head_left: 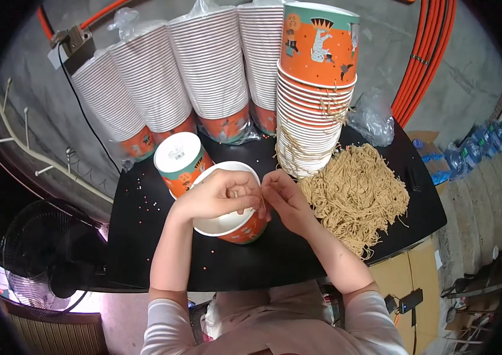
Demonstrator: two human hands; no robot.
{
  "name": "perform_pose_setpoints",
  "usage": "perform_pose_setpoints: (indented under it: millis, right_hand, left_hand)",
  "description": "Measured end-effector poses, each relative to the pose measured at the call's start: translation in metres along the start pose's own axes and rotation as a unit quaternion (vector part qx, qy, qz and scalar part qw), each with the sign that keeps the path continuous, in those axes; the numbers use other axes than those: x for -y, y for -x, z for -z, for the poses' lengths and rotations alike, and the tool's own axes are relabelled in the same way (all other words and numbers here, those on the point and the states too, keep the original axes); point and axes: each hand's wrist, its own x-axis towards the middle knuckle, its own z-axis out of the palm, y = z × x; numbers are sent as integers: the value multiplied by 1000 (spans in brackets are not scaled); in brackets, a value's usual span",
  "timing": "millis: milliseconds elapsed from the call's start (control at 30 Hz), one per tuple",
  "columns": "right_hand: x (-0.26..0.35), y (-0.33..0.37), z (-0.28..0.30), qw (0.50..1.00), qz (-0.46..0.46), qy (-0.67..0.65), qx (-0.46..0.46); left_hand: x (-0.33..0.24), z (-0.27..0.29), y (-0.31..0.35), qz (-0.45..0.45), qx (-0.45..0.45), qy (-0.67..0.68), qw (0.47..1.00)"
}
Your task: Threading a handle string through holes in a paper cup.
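An orange printed paper bucket (245, 231) with a white inside stands open-side up on the black table in front of me. My left hand (222, 192) reaches over its mouth, fingers curled and pinched near the right rim. At the right side of that rim is my right hand (286, 200), its thumb and fingers closed together. What lies between the fingers is too small to make out. Just behind and left of this bucket, another bucket (178, 151) rests upside down. Right of my right hand spreads a heap of tan cords (357, 192).
A tall stack of nested buckets (310, 127), draped with some cords, rises behind the hands. Several plastic-wrapped bucket stacks (209, 65) line the back. Small beads dot the table (162, 254) at left. A fan (44, 260) stands left; plastic bottles (475, 148) lie at right.
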Motion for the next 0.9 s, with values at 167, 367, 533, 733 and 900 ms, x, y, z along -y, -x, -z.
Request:
perform_pose_setpoints:
  millis: [167, 367, 533, 733, 900]
  right_hand:
    - [2, 4, -7, 1000, -11, 18, -10]
    - [-3, 4, -1, 1000, 1, -4, -6]
    - [-6, 4, -2, 1000, 8, -14, -2]
    - [-4, 2, 0, 1000, 5, -24, -8]
    - [-5, 1, 4, 1000, 3, -25, -16]
  left_hand:
    - [19, 3, 4, 13, 4, 126, 992]
    - [28, 7, 3, -51, -2, -37, 998]
    - [19, 0, 3, -104, -41, -137, 984]
    - [19, -2, 1, -169, -88, -240, 952]
    - [20, -10, -4, -206, -105, -258, 938]
